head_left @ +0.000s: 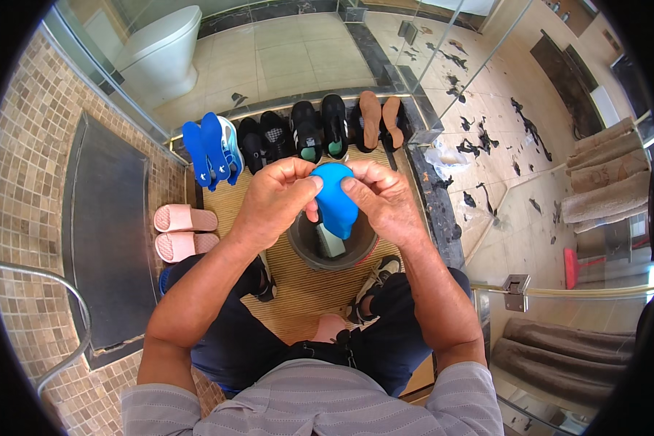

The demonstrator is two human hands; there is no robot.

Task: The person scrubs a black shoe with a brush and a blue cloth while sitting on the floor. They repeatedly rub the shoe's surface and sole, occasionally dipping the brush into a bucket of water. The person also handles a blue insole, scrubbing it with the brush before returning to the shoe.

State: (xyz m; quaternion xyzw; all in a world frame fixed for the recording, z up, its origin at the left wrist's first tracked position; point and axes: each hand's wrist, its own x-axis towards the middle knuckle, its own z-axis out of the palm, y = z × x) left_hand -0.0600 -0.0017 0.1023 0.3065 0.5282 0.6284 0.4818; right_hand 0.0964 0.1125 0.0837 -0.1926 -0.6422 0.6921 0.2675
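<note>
A bright blue piece of fabric (335, 199), perhaps a sock or shoe tongue, hangs between my two hands. My left hand (283, 199) pinches its upper left edge between thumb and fingers, and my right hand (379, 196) pinches the upper right edge. Below it stands a round dark bucket (305, 253) with a pale rectangular block (331, 241) inside, partly hidden by the fabric. Beyond my hands, several shoes stand in a row: a blue and white pair (231, 144) with blue insoles (197, 150), and black shoes (333, 122). Brown insoles (369, 117) lie on the rightmost pair.
Pink slippers (174, 218) lie at the left on the ribbed mat (294, 316). A dark stone curb (436, 218) and glass panels border this space. Torn black scraps (485, 136) and a clear plastic bag (447, 158) lie on the tiles at the right. A toilet (161, 52) stands at the upper left.
</note>
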